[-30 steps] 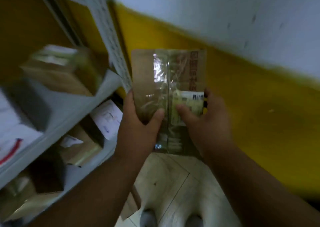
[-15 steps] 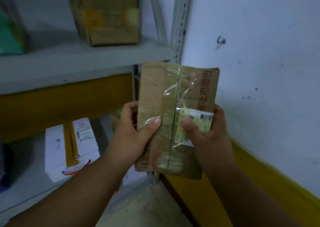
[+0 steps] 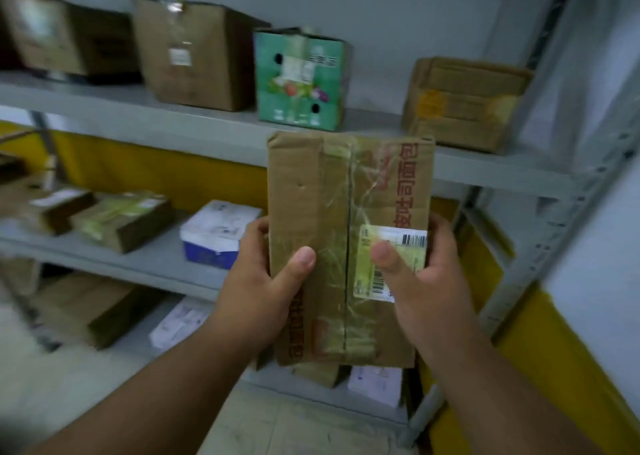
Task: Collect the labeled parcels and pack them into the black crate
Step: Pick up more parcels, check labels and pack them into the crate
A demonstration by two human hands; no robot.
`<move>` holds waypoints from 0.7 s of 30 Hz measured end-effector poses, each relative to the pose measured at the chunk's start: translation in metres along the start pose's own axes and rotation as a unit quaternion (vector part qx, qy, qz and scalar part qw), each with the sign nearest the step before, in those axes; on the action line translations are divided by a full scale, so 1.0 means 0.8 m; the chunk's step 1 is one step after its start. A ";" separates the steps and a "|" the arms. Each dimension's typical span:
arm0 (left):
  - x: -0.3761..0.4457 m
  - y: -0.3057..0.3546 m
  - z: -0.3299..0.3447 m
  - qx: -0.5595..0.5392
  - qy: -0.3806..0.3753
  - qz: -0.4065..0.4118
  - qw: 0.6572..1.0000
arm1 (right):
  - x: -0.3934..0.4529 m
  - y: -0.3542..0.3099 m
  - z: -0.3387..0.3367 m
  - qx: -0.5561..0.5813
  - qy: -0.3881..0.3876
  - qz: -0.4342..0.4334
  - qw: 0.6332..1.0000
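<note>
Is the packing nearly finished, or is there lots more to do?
Lots left. One taped brown parcel with a barcode label is picked up, held by the left hand and right hand. No black crate shows, so it isn't packed. More boxes, like the green box, sit on the shelves.

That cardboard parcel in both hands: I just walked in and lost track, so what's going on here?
A person holds a flat taped cardboard parcel upright in front of grey shelving. The left hand grips its left edge and the right hand its right edge, thumb on the barcode label. Other boxes sit on the shelves, a green carton among them. No black crate is in view.
</note>
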State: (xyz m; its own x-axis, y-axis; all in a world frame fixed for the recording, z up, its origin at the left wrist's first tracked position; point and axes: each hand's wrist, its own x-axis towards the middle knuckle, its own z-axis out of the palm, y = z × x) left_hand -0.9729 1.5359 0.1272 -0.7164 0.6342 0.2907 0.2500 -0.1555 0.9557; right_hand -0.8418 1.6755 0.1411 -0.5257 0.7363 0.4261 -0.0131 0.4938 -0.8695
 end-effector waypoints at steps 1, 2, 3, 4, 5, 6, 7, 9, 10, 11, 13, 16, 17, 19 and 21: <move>-0.013 0.000 -0.018 0.014 0.022 -0.001 1.000 | -0.007 -0.003 0.017 0.006 -0.022 -0.003 1.000; -0.026 -0.002 -0.037 0.025 0.043 -0.003 0.999 | -0.016 -0.006 0.034 0.018 -0.044 -0.003 0.999; -0.040 -0.003 -0.056 0.032 0.059 -0.005 0.998 | -0.027 -0.010 0.051 0.034 -0.065 -0.001 0.997; -0.054 -0.001 -0.074 0.035 0.070 -0.012 0.997 | -0.039 -0.014 0.067 0.045 -0.082 -0.003 0.996; -0.066 0.000 -0.090 0.038 0.081 -0.018 0.996 | -0.050 -0.019 0.082 0.055 -0.092 -0.008 0.994; -0.077 0.001 -0.106 0.040 0.089 -0.024 0.995 | -0.059 -0.025 0.097 0.064 -0.102 -0.009 0.993; -0.087 0.002 -0.121 0.040 0.096 -0.033 0.994 | -0.066 -0.030 0.112 0.069 -0.114 -0.009 0.991; -0.104 0.005 -0.155 0.034 0.117 -0.036 0.992 | -0.077 -0.044 0.143 0.079 -0.137 -0.016 0.987; -0.111 0.007 -0.176 0.036 0.130 -0.033 0.990 | -0.081 -0.053 0.162 0.087 -0.145 -0.024 0.985; -0.117 0.010 -0.197 0.041 0.143 -0.027 0.988 | -0.085 -0.065 0.183 0.092 -0.151 -0.033 0.984; -0.131 0.014 -0.250 0.047 0.175 -0.021 0.983 | -0.099 -0.091 0.233 0.102 -0.166 -0.053 0.979; -0.157 0.026 -0.349 0.077 0.221 -0.022 0.972 | -0.129 -0.134 0.329 0.152 -0.211 -0.063 0.964; -0.165 0.030 -0.385 0.086 0.236 -0.024 0.968 | -0.141 -0.149 0.363 0.169 -0.223 -0.068 0.958; -0.184 0.038 -0.452 0.100 0.257 -0.031 0.961 | -0.163 -0.174 0.432 0.198 -0.242 -0.078 0.947; -0.201 0.045 -0.513 0.124 0.276 -0.030 0.953 | -0.185 -0.200 0.494 0.222 -0.257 -0.087 0.937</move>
State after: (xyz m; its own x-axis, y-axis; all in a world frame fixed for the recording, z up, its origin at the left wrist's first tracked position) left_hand -1.1157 1.1173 0.1343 -0.9506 0.1300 0.2820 0.2951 0.0958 0.9507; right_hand -1.0979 1.3051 0.1185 -0.8213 0.2866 0.4933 -0.4287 0.2604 -0.8651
